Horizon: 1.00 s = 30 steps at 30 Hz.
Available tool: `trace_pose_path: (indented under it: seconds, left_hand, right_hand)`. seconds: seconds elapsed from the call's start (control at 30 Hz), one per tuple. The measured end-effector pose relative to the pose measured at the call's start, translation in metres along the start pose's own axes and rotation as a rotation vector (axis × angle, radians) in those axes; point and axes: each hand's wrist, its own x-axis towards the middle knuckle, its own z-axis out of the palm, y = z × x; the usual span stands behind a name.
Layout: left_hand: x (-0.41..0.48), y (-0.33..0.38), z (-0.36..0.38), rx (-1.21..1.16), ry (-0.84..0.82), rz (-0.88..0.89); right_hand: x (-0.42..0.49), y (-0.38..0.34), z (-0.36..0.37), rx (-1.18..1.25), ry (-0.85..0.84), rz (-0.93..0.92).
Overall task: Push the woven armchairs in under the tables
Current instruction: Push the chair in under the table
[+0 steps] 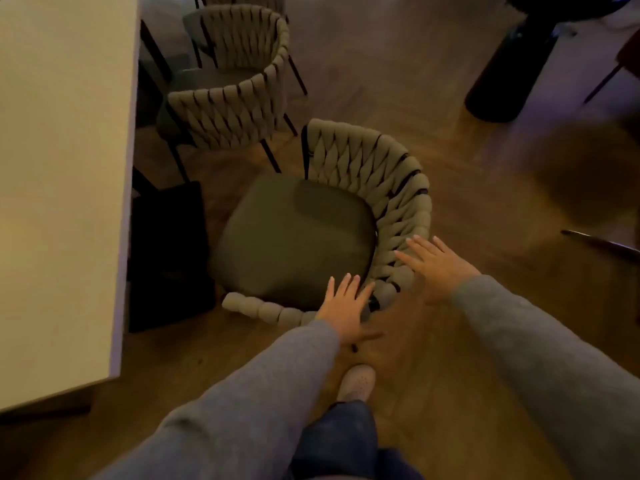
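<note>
A woven armchair [363,174] with a dark green seat cushion stands on the wooden floor, pulled out and turned at an angle from the pale table [62,168] on the left. My left hand [343,306] hovers open, fingers spread, over the near armrest and the seat's corner. My right hand [436,265] is open too, fingers spread, just at the woven backrest's right side; whether it touches is unclear. Two more woven armchairs [225,119] [239,36] stand farther back along the table's right edge, partly under it.
A black table base [166,258] stands under the table beside the near chair. A dark rounded object [505,71] sits at the top right. A thin dark chair leg [602,242] pokes in at the right. My shoe [356,381] is on the floor below the hands.
</note>
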Motion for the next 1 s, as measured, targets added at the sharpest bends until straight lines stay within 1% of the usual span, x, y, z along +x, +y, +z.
trace_pose_path:
  seconds: [0.07,0.1,0.2,0.33,0.47,0.57,0.6,0.7,0.87,1.0]
  left_hand:
    - [0.014,0.010,-0.002,-0.016,-0.066,0.016]
    - [0.023,0.015,-0.004,-0.036,-0.103,-0.004]
    - [0.053,0.027,-0.015,-0.230,-0.171,-0.104]
    - [0.090,0.039,-0.029,-0.454,-0.149,-0.251]
    - [0.124,0.058,-0.037,-0.645,-0.186,-0.449]
    - [0.139,0.089,-0.035,-0.837,-0.079,-0.622]
    - [0.142,0.098,-0.033,-0.833,-0.039,-0.679]
    - [0.144,0.114,-0.027,-0.635,0.057,-0.808]
    - [0.161,0.117,-0.030,-0.639,-0.020,-0.923]
    - [0.180,0.114,-0.027,-0.622,0.025,-0.950]
  right_hand:
    - [0.007,0.021,0.002,-0.034,-0.048,-0.033]
    - [0.013,0.035,0.004,-0.057,-0.062,-0.038]
    - [0.034,0.073,0.003,-0.093,-0.095,-0.089]
    - [0.064,0.113,-0.004,-0.147,-0.076,-0.208]
    - [0.094,0.149,-0.008,-0.234,-0.087,-0.368]
    - [0.115,0.173,-0.011,-0.295,-0.050,-0.525]
    - [0.120,0.179,-0.014,-0.323,-0.056,-0.570]
    - [0.137,0.192,-0.020,-0.394,-0.029,-0.631]
    - [0.178,0.204,-0.030,-0.475,-0.007,-0.697]
    - [0.215,0.204,-0.038,-0.534,-0.007,-0.746]
